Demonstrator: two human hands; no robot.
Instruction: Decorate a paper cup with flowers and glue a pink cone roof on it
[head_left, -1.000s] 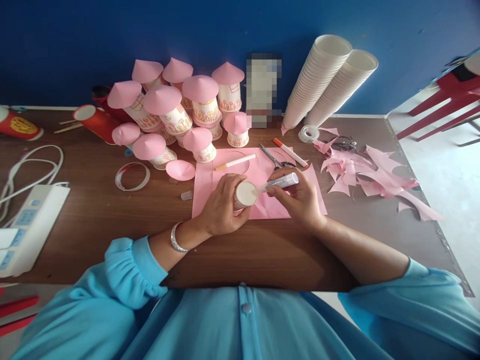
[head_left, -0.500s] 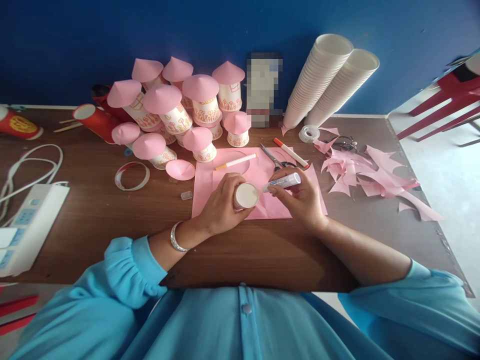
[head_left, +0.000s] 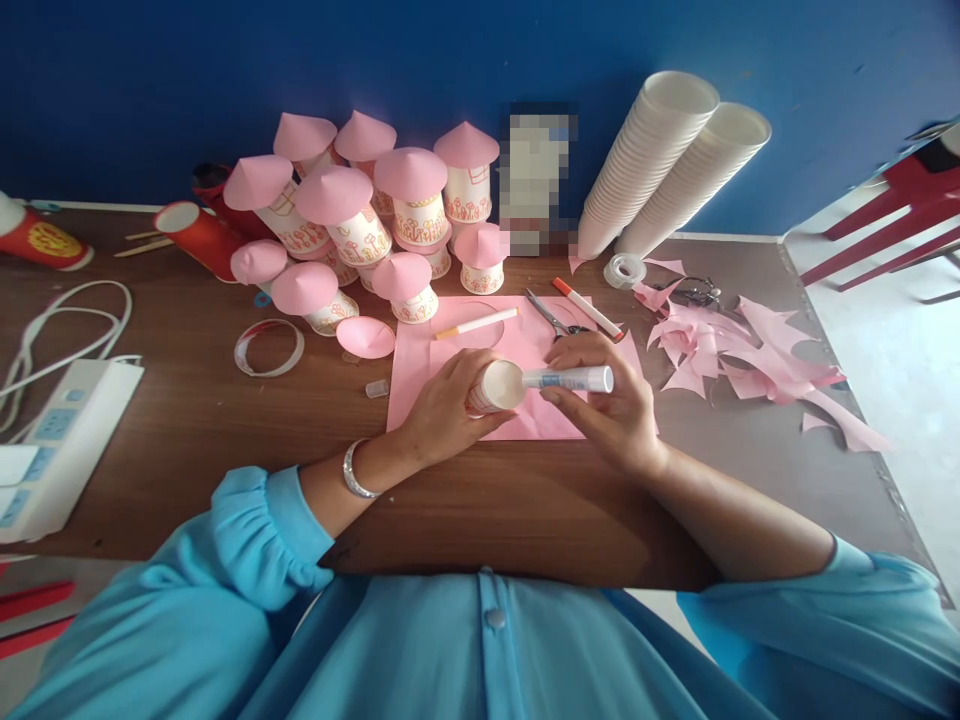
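Observation:
My left hand point(head_left: 442, 405) is wrapped round a small paper cup point(head_left: 501, 386) with a drawn pattern on its side, its pale round end turned up and to the right. Between the fingers of my right hand point(head_left: 622, 415) is a white glue stick point(head_left: 574, 379), lying almost level, its tip at the cup's edge. Pink paper point(head_left: 551, 425) is spread beneath both hands. On it, just beyond the hands, rest scissors point(head_left: 551, 315), an orange-capped marker point(head_left: 480, 323) and a red-orange marker point(head_left: 589, 308). A small clear cap point(head_left: 377, 389) lies left of the paper.
Several decorated cups with pink cone roofs point(head_left: 410, 175) stand at the back left, a loose pink cone point(head_left: 365, 338) before them. Tall stacks of white cups point(head_left: 649, 165) lean on the wall. Tape point(head_left: 625, 270), pink scraps point(head_left: 697, 345) and a power strip point(head_left: 67, 440) lie around.
The glue stick has come level and its tip has met the cup's edge. The cup has tilted, showing more of its side. The view has shifted slightly.

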